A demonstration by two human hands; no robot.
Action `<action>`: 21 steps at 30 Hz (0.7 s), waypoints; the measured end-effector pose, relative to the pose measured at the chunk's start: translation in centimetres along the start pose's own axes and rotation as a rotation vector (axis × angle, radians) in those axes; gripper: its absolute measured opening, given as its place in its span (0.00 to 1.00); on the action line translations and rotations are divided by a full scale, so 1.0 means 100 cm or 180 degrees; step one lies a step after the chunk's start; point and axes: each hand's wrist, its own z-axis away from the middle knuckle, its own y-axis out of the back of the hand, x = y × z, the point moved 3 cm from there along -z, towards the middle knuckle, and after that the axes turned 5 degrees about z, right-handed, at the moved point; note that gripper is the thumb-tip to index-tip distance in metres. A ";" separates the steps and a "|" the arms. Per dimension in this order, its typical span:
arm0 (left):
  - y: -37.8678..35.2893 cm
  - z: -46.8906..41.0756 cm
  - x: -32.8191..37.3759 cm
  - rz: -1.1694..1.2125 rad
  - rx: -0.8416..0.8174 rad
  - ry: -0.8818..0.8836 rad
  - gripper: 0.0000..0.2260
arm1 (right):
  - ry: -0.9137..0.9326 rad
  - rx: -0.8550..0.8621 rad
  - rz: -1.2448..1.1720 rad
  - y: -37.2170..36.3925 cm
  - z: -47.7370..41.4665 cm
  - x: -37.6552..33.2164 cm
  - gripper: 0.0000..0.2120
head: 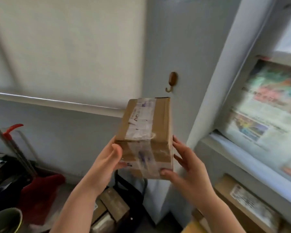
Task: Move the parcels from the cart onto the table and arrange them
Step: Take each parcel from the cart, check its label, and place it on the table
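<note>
Down in the left corner sits a green cup rim (pixel 6 216), with a red dustpan (pixel 40 190) behind it and metal poles with red clips (pixel 12 140) leaning against the wall. A pale roller blind (pixel 65 47) covers the upper left of the view. The left hand (pixel 106 163) grips the parcel (pixel 146 137) at its near left corner: the thumb lies along the left edge and the fingers curl underneath, their painted nails showing below the box. The parcel is a brown cardboard box wrapped in clear tape, held up in the air in the middle of the view, tilted away from the camera, in front of a grey wall with a brown hook (pixel 171 81) just above it. Below it, between the forearms, more taped boxes (pixel 111 204) lie beside a black frame. The right hand (pixel 190 170) holds the near right corner, thumb pressed on the near face and fingers spread apart along the right side. Further right, blurred newspapers (pixel 267 106) cover a window, and another labelled box (pixel 247 204) lies beneath the sill.
</note>
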 end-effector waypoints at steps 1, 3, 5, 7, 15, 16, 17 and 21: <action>-0.020 0.010 -0.009 0.0133 -0.0123 0.0113 0.49 | -0.0092 0.0001 0.0330 0.015 0.023 0.003 0.36; -0.061 0.031 -0.025 0.0337 -0.0441 0.0260 0.50 | -0.0306 -0.0008 0.0730 0.043 0.070 0.006 0.34; -0.099 0.051 -0.040 0.0506 -0.0645 0.0366 0.47 | -0.0425 0.0004 0.0904 0.066 0.117 0.010 0.33; -0.135 0.070 -0.053 0.0624 -0.0690 0.0480 0.44 | -0.0597 0.0089 0.0944 0.088 0.160 0.013 0.34; -0.214 0.099 -0.076 -0.1086 -0.1607 0.0919 0.34 | -0.2260 0.0481 -0.2622 0.143 0.258 0.024 0.53; -0.216 0.101 -0.082 -0.1447 -0.1827 0.1021 0.34 | -0.2543 0.0610 -0.2875 0.139 0.266 0.031 0.53; -0.217 0.103 -0.091 -0.1722 -0.2008 0.1110 0.35 | -0.2793 0.0707 -0.3074 0.131 0.275 0.039 0.51; -0.207 0.107 -0.133 -0.1885 -0.2277 0.1517 0.33 | -0.3706 0.1353 -0.4000 0.077 0.306 0.074 0.26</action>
